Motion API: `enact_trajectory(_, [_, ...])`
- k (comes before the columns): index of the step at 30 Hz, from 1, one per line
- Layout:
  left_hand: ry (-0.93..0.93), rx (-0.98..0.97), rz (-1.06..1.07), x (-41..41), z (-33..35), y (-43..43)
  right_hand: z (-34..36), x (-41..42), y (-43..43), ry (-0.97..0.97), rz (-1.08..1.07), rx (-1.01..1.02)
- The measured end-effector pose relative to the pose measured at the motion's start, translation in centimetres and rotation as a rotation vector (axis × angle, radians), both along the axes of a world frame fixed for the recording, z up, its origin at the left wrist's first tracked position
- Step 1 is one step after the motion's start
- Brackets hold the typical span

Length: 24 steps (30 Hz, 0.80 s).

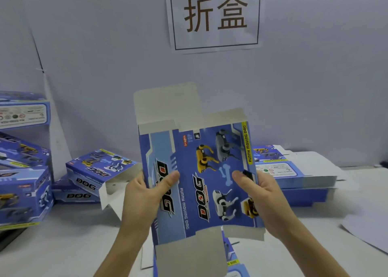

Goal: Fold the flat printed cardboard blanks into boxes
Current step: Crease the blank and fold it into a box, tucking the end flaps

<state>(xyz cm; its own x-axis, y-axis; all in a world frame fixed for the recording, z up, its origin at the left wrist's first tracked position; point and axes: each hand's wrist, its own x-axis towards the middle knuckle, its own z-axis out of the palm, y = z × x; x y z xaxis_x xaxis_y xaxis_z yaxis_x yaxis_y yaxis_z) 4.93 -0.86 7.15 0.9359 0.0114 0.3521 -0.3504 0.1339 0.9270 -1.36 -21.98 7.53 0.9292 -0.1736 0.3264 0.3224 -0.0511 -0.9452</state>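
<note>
A: Left side of the worktop [73, 245]?
B: A pile of folded boxes [23, 182] at the edge; 1 open-ended box [98, 171] lies just right of them.
A: Centre?
B: The left hand [144, 195] has its grip on the blank [201, 178] at its left edge, thumb on the printed face. The blank is held upright above the worktop, with plain flaps at top and bottom. The right hand [262, 192] has its grip on the right edge, thumb in front.
A: Right?
B: A stack of flat blanks [294, 176] lies behind the right hand.
</note>
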Motion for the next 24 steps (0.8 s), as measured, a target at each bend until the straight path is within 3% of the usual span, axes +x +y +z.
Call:
enact_trajectory(4, [0.034,-0.018,-0.212,0.08,0.60,0.88,0.13,0.14,-0.45,-0.021,-0.037,0.006])
enact_trajectory(12, [0.005,0.010,-0.206,-0.24,0.43,0.84,0.42,-0.13,0.09,-0.129,-0.039,0.014])
enact_trajectory(24, [-0.026,0.011,-0.149,-0.52,0.10,0.30,0.52,-0.15,-0.23,-0.081,-0.030,0.047])
